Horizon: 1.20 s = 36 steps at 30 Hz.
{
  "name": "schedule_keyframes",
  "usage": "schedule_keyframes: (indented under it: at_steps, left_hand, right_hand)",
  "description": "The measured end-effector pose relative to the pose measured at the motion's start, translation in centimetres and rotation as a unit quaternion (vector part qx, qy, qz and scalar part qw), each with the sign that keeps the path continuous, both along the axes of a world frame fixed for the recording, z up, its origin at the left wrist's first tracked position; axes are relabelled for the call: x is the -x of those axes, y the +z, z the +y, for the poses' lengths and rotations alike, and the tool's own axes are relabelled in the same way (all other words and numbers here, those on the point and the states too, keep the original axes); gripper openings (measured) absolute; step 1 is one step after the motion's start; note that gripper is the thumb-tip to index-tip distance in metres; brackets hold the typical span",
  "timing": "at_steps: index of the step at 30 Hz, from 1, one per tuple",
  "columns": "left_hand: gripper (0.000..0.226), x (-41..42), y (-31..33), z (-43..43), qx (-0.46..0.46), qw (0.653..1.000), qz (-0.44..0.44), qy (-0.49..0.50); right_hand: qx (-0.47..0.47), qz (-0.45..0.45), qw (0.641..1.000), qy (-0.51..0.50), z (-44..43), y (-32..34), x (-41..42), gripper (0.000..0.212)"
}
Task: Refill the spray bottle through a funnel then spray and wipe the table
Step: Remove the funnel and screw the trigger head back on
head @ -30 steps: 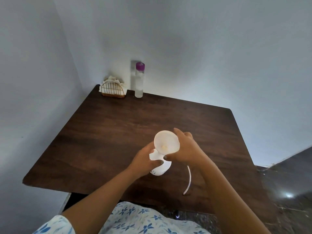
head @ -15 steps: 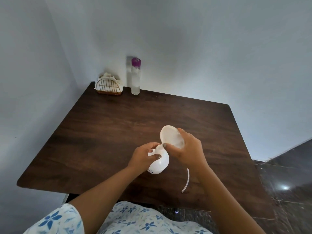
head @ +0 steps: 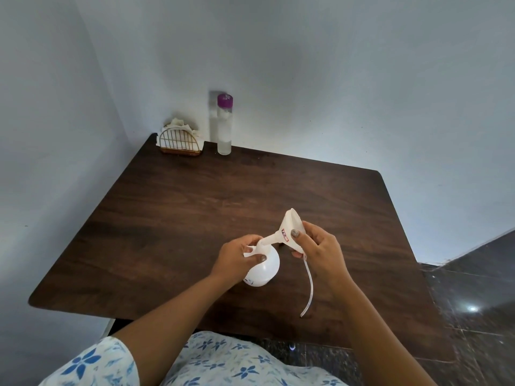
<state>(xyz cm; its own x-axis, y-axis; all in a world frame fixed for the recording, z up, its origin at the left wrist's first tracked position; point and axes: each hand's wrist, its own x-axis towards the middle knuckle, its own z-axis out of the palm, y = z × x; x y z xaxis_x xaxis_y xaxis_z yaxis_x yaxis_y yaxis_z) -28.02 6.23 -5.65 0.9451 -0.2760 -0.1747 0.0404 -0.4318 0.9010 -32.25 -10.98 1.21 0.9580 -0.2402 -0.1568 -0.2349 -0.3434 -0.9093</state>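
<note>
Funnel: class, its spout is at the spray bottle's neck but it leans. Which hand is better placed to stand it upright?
Right. The right hand already grips the funnel by its cone, while the left hand is holding the spray bottle at its neck, steadying it on the table.

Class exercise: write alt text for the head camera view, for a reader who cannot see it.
A person's right hand tilts a white funnel whose spout sits at the neck of a white spray bottle, steadied by the left hand on a dark wooden table. A thin tube lies beside them; a purple-capped clear bottle and napkin holder stand at the far corner.
</note>
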Motion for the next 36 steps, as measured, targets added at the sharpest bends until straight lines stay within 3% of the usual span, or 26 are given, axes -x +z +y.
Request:
schedule_keyframes:
  at_steps: [3, 6, 11, 15, 19, 24, 29, 36]
  left_hand:
    - [0.030, 0.1, 0.0, -0.1, 0.000, 1.000, 0.000, 0.003]
    - [0.032, 0.1, 0.0, 0.0, -0.002, 1.000, 0.001, 0.003]
    - [0.029, 0.1, 0.1, 0.1, 0.007, 1.000, -0.001, 0.002]
    - [0.032, 0.1, 0.1, 0.1, 0.007, 1.000, 0.003, 0.001]
    - [0.031, 0.0, 0.2, 0.2, 0.007, 1.000, -0.003, -0.004]
    - [0.034, -0.2, 0.3, 0.4, -0.003, 1.000, -0.006, -0.018]
    - [0.049, -1.1, 0.9, 1.6, -0.048, 0.994, 0.000, -0.098]
    - [0.053, -3.8, 1.7, 4.7, -0.055, 0.994, -0.004, -0.091]
  right_hand:
    - [0.018, 0.002, 1.000, 0.011, 0.0, -0.5, 0.1, 0.041]
    - [-0.039, 0.003, 0.999, 0.014, 0.1, -0.2, 0.2, 0.033]
    - [0.028, -0.002, 1.000, 0.012, 0.1, -0.6, 0.1, 0.044]
    - [-0.035, 0.010, 0.999, 0.005, 0.0, -0.5, 0.0, 0.037]
    - [0.073, 0.000, 0.997, 0.009, -0.1, -1.1, -0.2, 0.050]
    - [0.056, 0.000, 0.998, 0.002, 0.2, -0.5, -0.3, 0.052]
    - [0.061, -0.007, 0.998, 0.001, 1.0, 0.6, -1.2, 0.057]
    - [0.227, -0.036, 0.973, 0.027, 3.5, 2.5, -5.2, 0.083]
